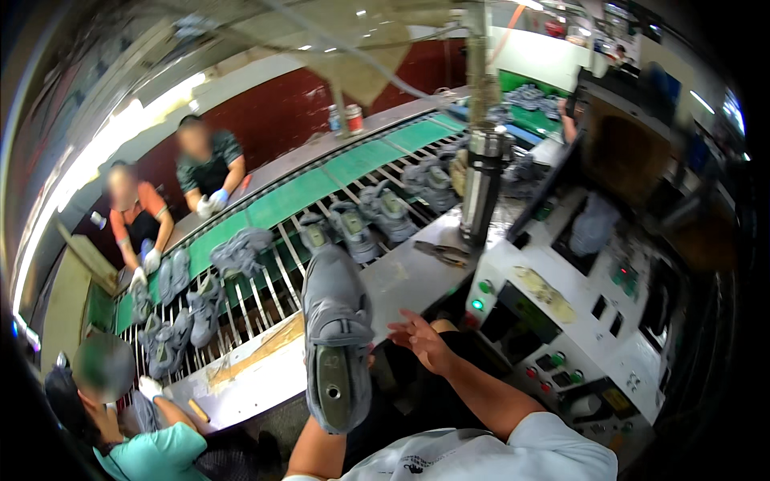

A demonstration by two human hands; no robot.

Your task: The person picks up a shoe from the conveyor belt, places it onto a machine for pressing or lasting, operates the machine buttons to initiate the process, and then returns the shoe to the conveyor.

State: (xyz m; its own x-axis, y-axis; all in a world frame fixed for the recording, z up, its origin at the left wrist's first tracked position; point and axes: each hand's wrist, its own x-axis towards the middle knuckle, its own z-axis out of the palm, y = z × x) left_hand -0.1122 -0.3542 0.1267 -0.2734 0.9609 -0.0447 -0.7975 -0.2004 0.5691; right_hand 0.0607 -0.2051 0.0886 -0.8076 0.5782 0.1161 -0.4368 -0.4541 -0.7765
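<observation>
A grey shoe upper [333, 293] stretched on a last is held up in front of me, toe pointing away. The last's olive top [331, 389], with a round metal hole, shows at the heel end. My left hand [370, 358] grips the shoe from beneath; most of it is hidden behind the shoe, with only a bit of finger showing. My right hand [423, 343] hovers just right of the shoe, fingers spread and nothing in them. Pliers [441, 253] lie on the metal bench [401, 280] beyond my hands.
A roller conveyor with a green belt [293, 196] carries several grey shoes [353, 228]. To my right stands a white machine [521, 272] with buttons and another grey shoe [593, 224]. Gloved co-workers [212, 172] stand across the conveyor; another person [152, 441] is at lower left.
</observation>
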